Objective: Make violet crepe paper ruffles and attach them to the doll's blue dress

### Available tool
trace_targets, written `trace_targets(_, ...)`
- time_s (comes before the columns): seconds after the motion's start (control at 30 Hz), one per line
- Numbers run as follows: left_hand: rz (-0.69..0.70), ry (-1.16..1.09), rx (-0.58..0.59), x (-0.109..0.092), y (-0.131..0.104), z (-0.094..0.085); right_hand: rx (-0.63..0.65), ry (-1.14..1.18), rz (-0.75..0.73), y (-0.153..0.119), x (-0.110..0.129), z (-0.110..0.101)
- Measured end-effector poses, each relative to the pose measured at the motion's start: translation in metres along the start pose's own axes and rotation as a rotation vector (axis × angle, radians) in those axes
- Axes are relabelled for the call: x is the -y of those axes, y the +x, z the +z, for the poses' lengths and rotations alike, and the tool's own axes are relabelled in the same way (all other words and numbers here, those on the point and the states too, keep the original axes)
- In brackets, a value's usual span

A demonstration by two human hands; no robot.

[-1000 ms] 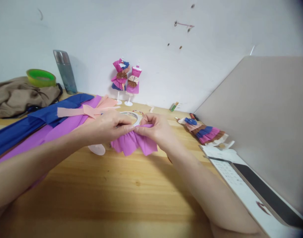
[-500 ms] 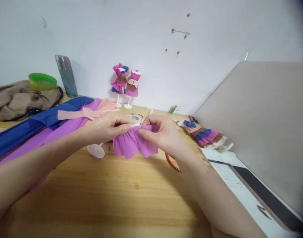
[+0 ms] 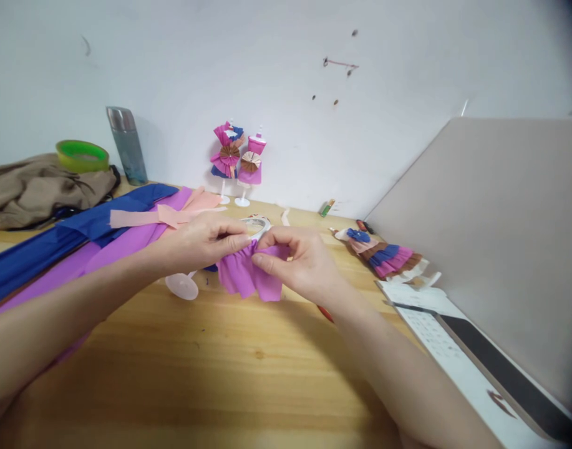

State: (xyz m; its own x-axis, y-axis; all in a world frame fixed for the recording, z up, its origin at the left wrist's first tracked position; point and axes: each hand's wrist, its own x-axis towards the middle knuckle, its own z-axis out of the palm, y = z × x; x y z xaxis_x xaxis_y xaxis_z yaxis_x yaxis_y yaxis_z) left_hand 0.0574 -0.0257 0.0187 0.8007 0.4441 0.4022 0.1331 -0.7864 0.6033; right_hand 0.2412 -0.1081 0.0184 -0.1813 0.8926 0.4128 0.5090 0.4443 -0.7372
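Between my hands hangs a strip of purple crepe paper [image 3: 251, 277], gathered into small folds along its top edge. My left hand [image 3: 206, 240] pinches its left end between thumb and fingers. Thumb and index finger of my right hand [image 3: 292, 255] close on the top edge a little further right. Just behind the paper, a roll of white tape [image 3: 262, 226] is partly covered by my fingers. A white round stand base [image 3: 181, 286] shows below my left wrist. Part of a red-orange handle [image 3: 325, 313] peeks out beneath my right wrist.
Two dressed mini mannequins [image 3: 227, 153] stand by the wall. Blue crepe paper [image 3: 42, 249] and other coloured sheets lie at left, near a flask [image 3: 126, 146] and green tape roll [image 3: 82, 156]. A ruffled doll dress [image 3: 383, 252] and a tablet [image 3: 501, 368] are at right.
My right hand has shifted slightly left and down along the top edge, closer to my left hand. The purple strip looks narrower and more bunched. Less of the red-orange handle shows.
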Motion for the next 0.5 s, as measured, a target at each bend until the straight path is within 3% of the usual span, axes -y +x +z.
trace_targets(0.23,0.018,-0.034,-0.044,-0.005,0.000,-0.003,-0.030,0.172,0.082,0.003,-0.008,0.001)
trace_targets(0.4,0.077,-0.004,-0.039,-0.004,-0.001,-0.007,0.073,0.241,0.071,0.001,-0.002,-0.007)
trace_targets(0.5,0.132,0.074,-0.045,-0.003,-0.002,-0.009,-0.028,0.181,0.010,-0.002,0.004,-0.011)
